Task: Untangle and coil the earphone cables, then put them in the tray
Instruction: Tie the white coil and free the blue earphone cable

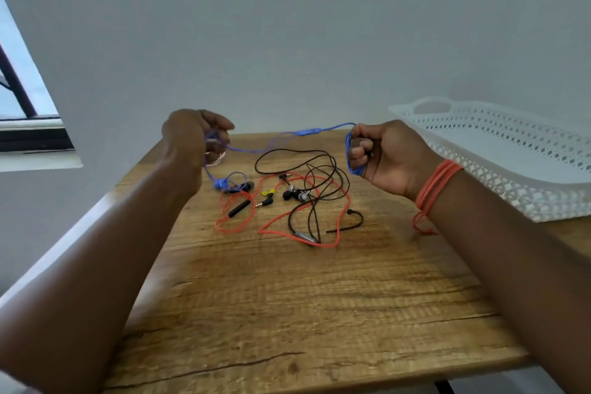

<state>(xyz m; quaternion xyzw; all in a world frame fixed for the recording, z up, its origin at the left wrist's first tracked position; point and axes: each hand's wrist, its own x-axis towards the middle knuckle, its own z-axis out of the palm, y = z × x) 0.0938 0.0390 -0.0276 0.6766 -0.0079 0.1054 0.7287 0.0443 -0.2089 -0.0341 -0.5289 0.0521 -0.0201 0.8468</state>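
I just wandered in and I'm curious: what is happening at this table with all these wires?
A person is sorting tangled earphones on a wooden table. The right hand holds loops of a thin blue earphone cable wound round its fingers, while the left hand grips the cable's other stretch. Red and black earphone cables lie tangled on the table. The white perforated plastic tray at the right holds nothing visible.

wooden table [287, 297], pale wall [287, 25], window [19, 99] at left
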